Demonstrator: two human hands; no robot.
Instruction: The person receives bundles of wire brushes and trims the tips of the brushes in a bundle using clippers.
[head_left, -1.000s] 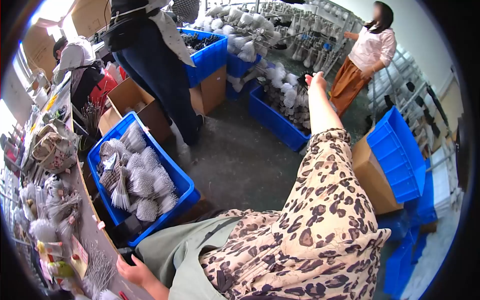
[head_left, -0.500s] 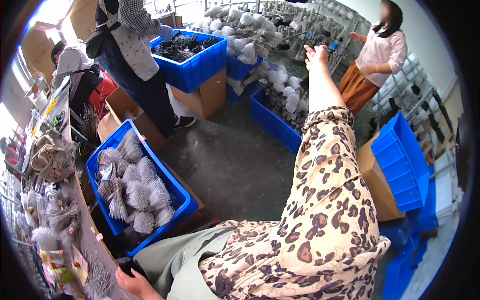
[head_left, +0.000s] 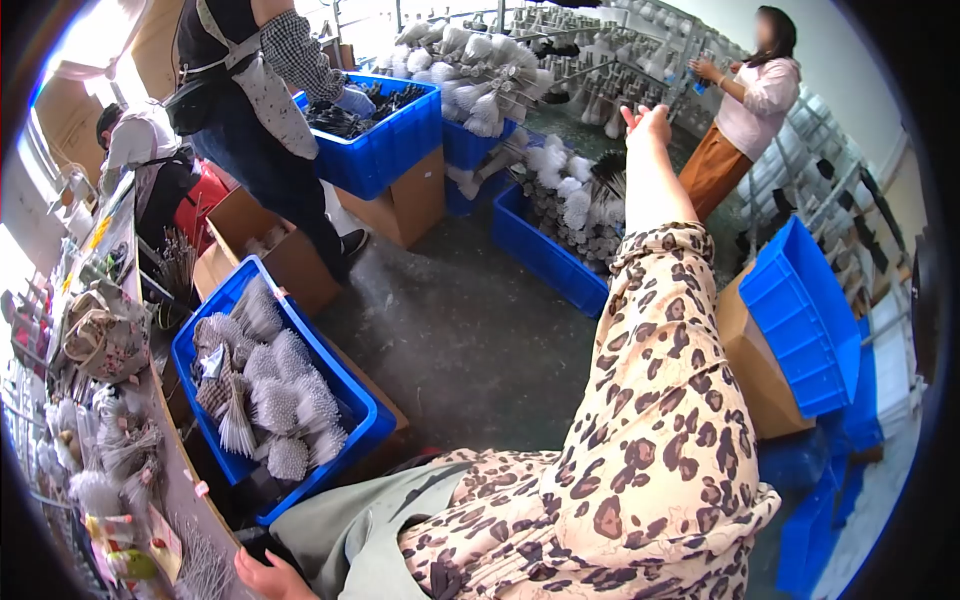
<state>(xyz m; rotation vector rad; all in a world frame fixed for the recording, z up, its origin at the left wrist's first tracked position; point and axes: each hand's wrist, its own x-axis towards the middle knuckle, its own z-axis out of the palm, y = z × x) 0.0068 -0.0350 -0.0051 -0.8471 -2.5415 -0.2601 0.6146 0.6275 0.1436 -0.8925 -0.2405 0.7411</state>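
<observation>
Partly beyond view, left hand (head_left: 272, 579)

Strong white light comes from the wall side of the long, grey-brown worktop (head_left: 175, 470), washing out its far end. The smooth, dark grey floor (head_left: 460, 350) bears a pale sheen. Lens distortion bows the worktop's floor-side edge; blackness rounds off the corners of the view.

A workshop, long cluttered workbench (head_left: 182, 455), blue crates (head_left: 376, 424) of grey bundles (head_left: 280, 385), loaded racks (head_left: 620, 72), aproned worker (head_left: 235, 115)
</observation>
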